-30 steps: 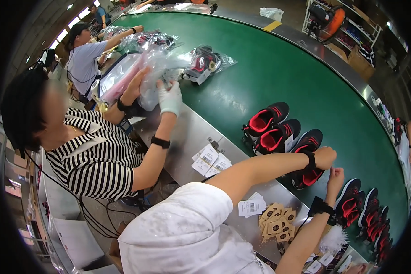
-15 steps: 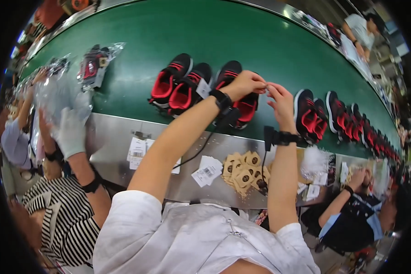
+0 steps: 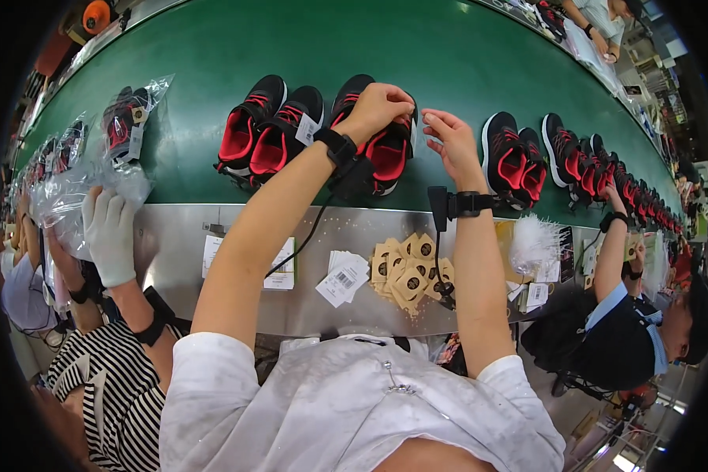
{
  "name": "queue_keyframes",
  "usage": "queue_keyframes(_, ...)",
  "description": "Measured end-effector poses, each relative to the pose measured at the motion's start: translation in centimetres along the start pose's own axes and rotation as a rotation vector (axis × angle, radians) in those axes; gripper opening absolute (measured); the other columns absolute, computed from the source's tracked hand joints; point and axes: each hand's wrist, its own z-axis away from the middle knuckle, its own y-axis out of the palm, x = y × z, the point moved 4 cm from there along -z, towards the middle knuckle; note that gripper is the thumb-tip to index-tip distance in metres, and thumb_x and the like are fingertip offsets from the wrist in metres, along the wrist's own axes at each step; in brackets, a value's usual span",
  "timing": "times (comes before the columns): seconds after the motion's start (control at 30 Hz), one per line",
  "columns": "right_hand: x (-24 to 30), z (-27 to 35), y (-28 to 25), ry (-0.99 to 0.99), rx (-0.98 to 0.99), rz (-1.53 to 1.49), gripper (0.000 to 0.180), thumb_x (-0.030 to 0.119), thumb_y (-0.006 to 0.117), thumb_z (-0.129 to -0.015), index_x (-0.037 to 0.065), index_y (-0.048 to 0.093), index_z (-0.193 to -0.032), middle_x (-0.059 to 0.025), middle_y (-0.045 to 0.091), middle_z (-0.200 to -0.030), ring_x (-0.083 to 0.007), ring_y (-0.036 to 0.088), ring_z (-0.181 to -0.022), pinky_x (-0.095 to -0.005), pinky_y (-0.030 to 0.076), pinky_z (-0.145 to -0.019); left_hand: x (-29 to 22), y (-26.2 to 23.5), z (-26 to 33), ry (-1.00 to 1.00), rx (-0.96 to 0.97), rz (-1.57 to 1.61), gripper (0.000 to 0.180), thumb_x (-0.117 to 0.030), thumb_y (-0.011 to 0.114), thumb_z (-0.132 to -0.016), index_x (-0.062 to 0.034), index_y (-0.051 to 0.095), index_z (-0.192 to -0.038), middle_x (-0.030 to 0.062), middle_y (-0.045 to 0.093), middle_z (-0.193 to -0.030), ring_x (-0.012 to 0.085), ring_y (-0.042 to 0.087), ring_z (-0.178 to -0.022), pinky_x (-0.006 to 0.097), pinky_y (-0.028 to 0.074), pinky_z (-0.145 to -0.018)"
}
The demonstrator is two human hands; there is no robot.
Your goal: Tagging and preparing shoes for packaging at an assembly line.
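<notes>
A black shoe with a red lining (image 3: 385,153) lies on the green belt (image 3: 448,47) straight ahead. My left hand (image 3: 379,108) is closed over its top. My right hand (image 3: 451,140) is just to the right, fingertips pinched together at the shoe's edge; I cannot tell whether they hold something small. Both wrists wear black bands, with a cable running down from each.
A matching pair (image 3: 271,130) lies to the left, bagged shoes (image 3: 126,118) further left, and a row of shoes (image 3: 527,157) to the right. The metal ledge (image 3: 173,236) holds brown tags (image 3: 405,267) and white labels (image 3: 342,279). A co-worker's gloved hand (image 3: 110,236) handles bags; another person (image 3: 645,330) stands on the right.
The view has swung from the left co-worker to the shoe in front. My hands stayed on the shoe, and the right one has drawn slightly away from the left.
</notes>
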Motion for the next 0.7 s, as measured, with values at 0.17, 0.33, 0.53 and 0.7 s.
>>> queue_keyframes(0.17, -0.3, -0.2, 0.2, 0.02, 0.023, 0.029, 0.017, 0.019, 0.062, -0.085, 0.008, 0.066, -0.097, 0.0036, 0.06, -0.085, -0.0068, 0.054, -0.077, -0.0222, 0.044, -0.065, -0.2, -1.9, -0.4, -0.023, 0.069, -0.258, 0.016, -0.006, 0.062, -0.079, 0.0039, 0.063, -0.092, 0.0074, 0.063, -0.08, 0.0125, 0.061, -0.07, 0.025, 0.049, -0.064)
queue_keyframes(0.33, -0.8, -0.5, 0.3, 0.011, 0.046, 0.051, 0.018, 0.019, 0.06, -0.085, 0.007, 0.066, -0.098, 0.003, 0.061, -0.086, -0.0068, 0.055, -0.075, -0.0219, 0.044, -0.065, -2.0, -0.8, 0.4, 0.58, 0.086, -1.276, 0.014, -0.003, 0.062, -0.068, -0.0012, 0.065, -0.082, 0.0173, 0.062, -0.076, 0.029, 0.064, -0.077, 0.035, 0.052, -0.067)
queue_keyframes(0.53, -0.9, -0.3, 0.6, 0.006, 0.057, 0.034, 0.018, 0.019, 0.059, -0.086, 0.007, 0.066, -0.098, 0.0023, 0.062, -0.086, -0.0068, 0.055, -0.075, -0.0218, 0.045, -0.065, -2.9, -1.3, 1.0, 0.512, 0.205, -1.564, 0.011, -0.003, 0.058, -0.071, 0.0004, 0.064, -0.079, 0.0217, 0.061, -0.082, 0.0363, 0.063, -0.077, 0.04, 0.053, -0.067)
queue_keyframes(0.7, -1.1, -0.4, 0.4, 0.018, 0.056, 0.017, 0.017, 0.019, 0.06, -0.086, 0.007, 0.066, -0.097, 0.0023, 0.062, -0.086, -0.0067, 0.055, -0.074, -0.0218, 0.045, -0.065, -4.4, -2.3, 0.0, 0.411, 0.42, -1.395, 0.01, -0.004, 0.056, -0.073, 0.002, 0.063, -0.076, 0.0235, 0.062, -0.078, 0.0382, 0.062, -0.076, 0.042, 0.051, -0.067)
